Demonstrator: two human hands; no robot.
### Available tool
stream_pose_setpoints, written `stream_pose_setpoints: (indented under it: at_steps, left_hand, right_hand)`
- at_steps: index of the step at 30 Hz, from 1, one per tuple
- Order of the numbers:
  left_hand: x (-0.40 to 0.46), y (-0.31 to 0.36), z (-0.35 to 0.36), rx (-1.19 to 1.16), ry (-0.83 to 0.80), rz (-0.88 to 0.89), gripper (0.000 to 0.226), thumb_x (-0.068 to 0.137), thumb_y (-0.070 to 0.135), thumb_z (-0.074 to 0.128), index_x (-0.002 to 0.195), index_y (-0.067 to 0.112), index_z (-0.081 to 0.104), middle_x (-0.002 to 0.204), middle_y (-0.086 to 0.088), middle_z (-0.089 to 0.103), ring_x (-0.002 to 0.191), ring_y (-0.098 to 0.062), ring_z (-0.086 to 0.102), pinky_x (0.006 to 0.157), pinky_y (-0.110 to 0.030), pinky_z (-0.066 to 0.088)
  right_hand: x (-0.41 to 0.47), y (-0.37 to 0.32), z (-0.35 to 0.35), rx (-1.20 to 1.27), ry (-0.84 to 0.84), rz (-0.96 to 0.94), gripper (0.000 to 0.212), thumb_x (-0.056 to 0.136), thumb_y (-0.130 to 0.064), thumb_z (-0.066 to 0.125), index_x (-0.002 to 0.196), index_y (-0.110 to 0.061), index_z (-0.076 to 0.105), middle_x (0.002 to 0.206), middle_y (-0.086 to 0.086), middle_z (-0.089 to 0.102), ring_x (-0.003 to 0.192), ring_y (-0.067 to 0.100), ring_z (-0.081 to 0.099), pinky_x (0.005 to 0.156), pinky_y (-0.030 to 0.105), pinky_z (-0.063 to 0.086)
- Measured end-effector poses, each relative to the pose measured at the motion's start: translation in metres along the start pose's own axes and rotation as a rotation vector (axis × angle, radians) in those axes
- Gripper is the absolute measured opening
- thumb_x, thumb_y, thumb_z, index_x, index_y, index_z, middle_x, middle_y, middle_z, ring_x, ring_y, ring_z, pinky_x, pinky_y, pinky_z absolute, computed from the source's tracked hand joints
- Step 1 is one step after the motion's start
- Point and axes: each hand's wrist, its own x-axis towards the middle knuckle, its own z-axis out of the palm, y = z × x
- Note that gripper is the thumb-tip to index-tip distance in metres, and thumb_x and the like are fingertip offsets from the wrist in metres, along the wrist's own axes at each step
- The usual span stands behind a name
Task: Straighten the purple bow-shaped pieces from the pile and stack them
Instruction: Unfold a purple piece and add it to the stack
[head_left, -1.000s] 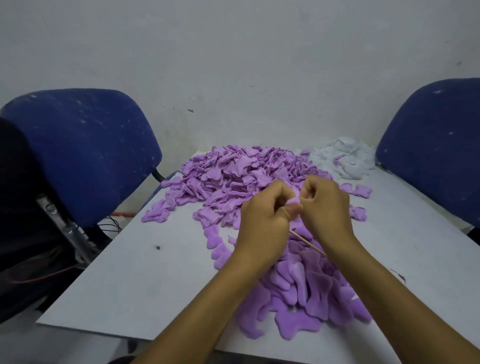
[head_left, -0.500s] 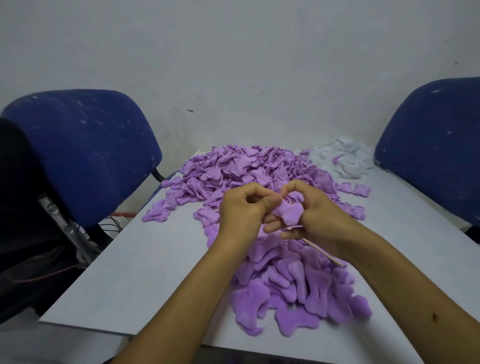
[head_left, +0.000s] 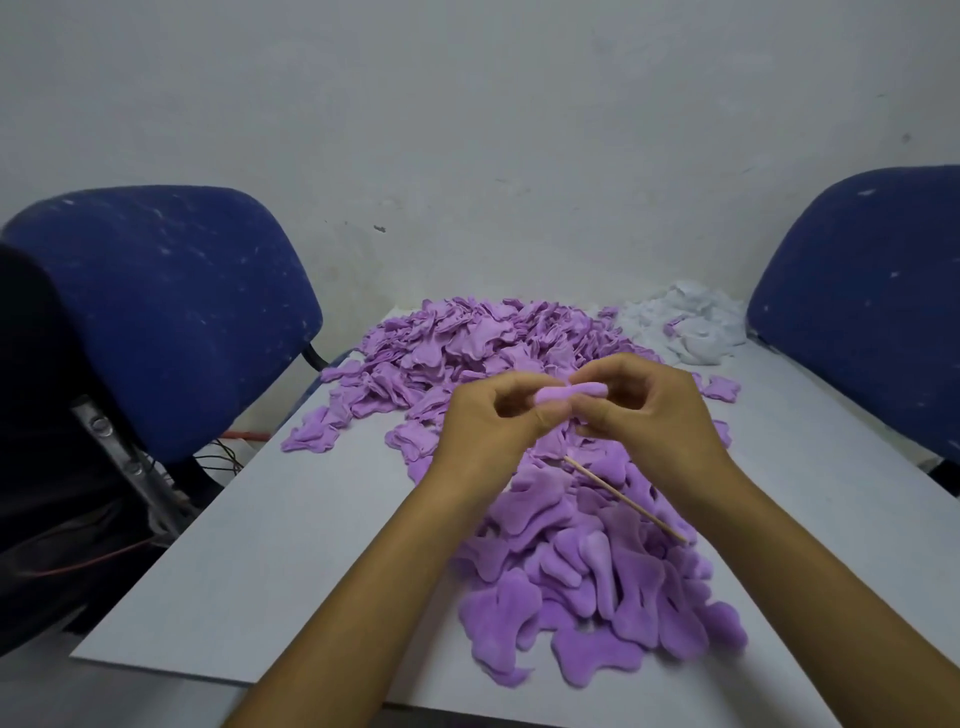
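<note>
Purple bow-shaped piece (head_left: 570, 391) is pinched above the table (head_left: 291, 545) between left hand (head_left: 488, 436) and right hand (head_left: 649, 415); fingers cover its ends. A thin stick (head_left: 623, 499) comes from under the right hand; its grip is hidden.

Soft, even, rather dim light with a cool bluish cast fills the frame; no glare. Shadows are faint, only a weak one under the forearms on the surface (head_left: 291, 545). Wide-angle bending curves the frame's edges. The lower left of the frame is nearly black. Detail is slightly soft throughout.
</note>
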Motion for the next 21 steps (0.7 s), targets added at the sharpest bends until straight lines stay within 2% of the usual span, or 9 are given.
stream_pose_setpoints:
  at_steps: [2, 5, 7, 9, 11, 14, 16, 18, 21]
  left_hand:
    - [-0.002, 0.0, -0.002, 0.086, -0.086, -0.04, 0.015, 0.085, 0.003, 0.071, 0.097, 0.011, 0.074, 0.073, 0.004, 0.067, 0.063, -0.004, 0.057, 0.059, -0.015, 0.044]
    - [-0.002, 0.0, -0.004, 0.06, -0.066, -0.098, 0.013, 0.084, 0.0, 0.068, 0.089, 0.011, 0.073, 0.076, -0.007, 0.06, 0.066, -0.013, 0.048, 0.059, -0.025, 0.04]
    - [-0.001, 0.0, -0.005, -0.047, -0.052, -0.177, 0.022, 0.078, -0.006, 0.067, 0.077, 0.015, 0.072, 0.073, -0.007, 0.056, 0.065, -0.016, 0.046, 0.06, -0.03, 0.036]
    - [-0.002, 0.003, -0.005, -0.142, -0.127, -0.274, 0.02, 0.066, -0.003, 0.065, 0.069, 0.016, 0.068, 0.066, -0.004, 0.055, 0.06, -0.015, 0.047, 0.058, -0.03, 0.032]
    - [-0.003, 0.004, -0.005, -0.125, -0.209, -0.318, 0.014, 0.061, 0.001, 0.063, 0.069, 0.013, 0.064, 0.061, 0.0, 0.052, 0.057, -0.013, 0.045, 0.056, -0.028, 0.03]
    - [-0.003, 0.004, -0.008, -0.098, -0.276, -0.333, 0.014, 0.063, 0.004, 0.064, 0.075, 0.012, 0.063, 0.064, 0.001, 0.049, 0.062, -0.014, 0.04, 0.059, -0.029, 0.028]
    - [-0.006, 0.004, -0.008, -0.318, -0.366, -0.397, 0.016, 0.07, 0.01, 0.068, 0.084, 0.016, 0.07, 0.069, 0.005, 0.052, 0.064, -0.011, 0.035, 0.06, -0.026, 0.022]
    - [-0.01, 0.006, -0.002, -0.622, -0.435, -0.449, 0.028, 0.077, 0.022, 0.072, 0.104, 0.017, 0.074, 0.079, 0.008, 0.051, 0.066, -0.008, 0.029, 0.062, -0.024, 0.016]
    - [-0.011, 0.004, 0.007, -0.792, -0.438, -0.434, 0.034, 0.07, 0.033, 0.081, 0.1, 0.017, 0.075, 0.082, 0.005, 0.042, 0.069, -0.009, 0.03, 0.065, -0.023, 0.017]
  right_hand:
    - [0.0, -0.002, -0.004, -0.078, 0.005, -0.043, 0.019, 0.076, 0.002, 0.078, 0.091, -0.007, 0.069, 0.079, 0.006, 0.073, 0.076, 0.025, 0.071, 0.068, 0.034, 0.06]
    - [-0.001, -0.004, -0.001, -0.192, -0.04, -0.075, 0.021, 0.074, 0.001, 0.081, 0.086, -0.011, 0.068, 0.078, 0.004, 0.072, 0.077, 0.027, 0.07, 0.075, 0.047, 0.059]
    - [-0.002, -0.005, 0.001, -0.204, -0.043, -0.103, 0.021, 0.073, 0.0, 0.081, 0.08, -0.014, 0.068, 0.073, -0.002, 0.071, 0.072, 0.023, 0.068, 0.071, 0.046, 0.058]
    - [-0.002, -0.006, 0.003, -0.198, -0.019, -0.131, 0.02, 0.073, -0.002, 0.082, 0.077, -0.016, 0.068, 0.069, -0.007, 0.069, 0.066, 0.014, 0.065, 0.065, 0.035, 0.057]
    - [-0.001, -0.006, 0.003, -0.247, 0.001, -0.155, 0.023, 0.074, -0.001, 0.081, 0.075, -0.02, 0.067, 0.067, -0.013, 0.067, 0.064, 0.006, 0.062, 0.063, 0.03, 0.052]
    - [-0.001, -0.005, 0.004, -0.286, 0.003, -0.147, 0.026, 0.073, 0.004, 0.078, 0.074, -0.02, 0.067, 0.065, -0.011, 0.066, 0.063, 0.009, 0.061, 0.066, 0.04, 0.054]
    - [0.001, -0.004, 0.004, -0.277, 0.031, -0.129, 0.022, 0.074, 0.004, 0.078, 0.074, -0.015, 0.067, 0.065, -0.009, 0.066, 0.063, 0.011, 0.061, 0.068, 0.046, 0.054]
    - [0.004, -0.005, 0.002, -0.273, 0.076, -0.128, 0.018, 0.075, -0.001, 0.079, 0.073, -0.013, 0.066, 0.064, -0.008, 0.066, 0.062, 0.009, 0.06, 0.067, 0.042, 0.052]
    - [0.01, -0.008, -0.001, -0.264, 0.097, -0.141, 0.018, 0.076, -0.003, 0.079, 0.072, -0.013, 0.064, 0.064, -0.002, 0.066, 0.061, 0.015, 0.059, 0.062, 0.035, 0.049]
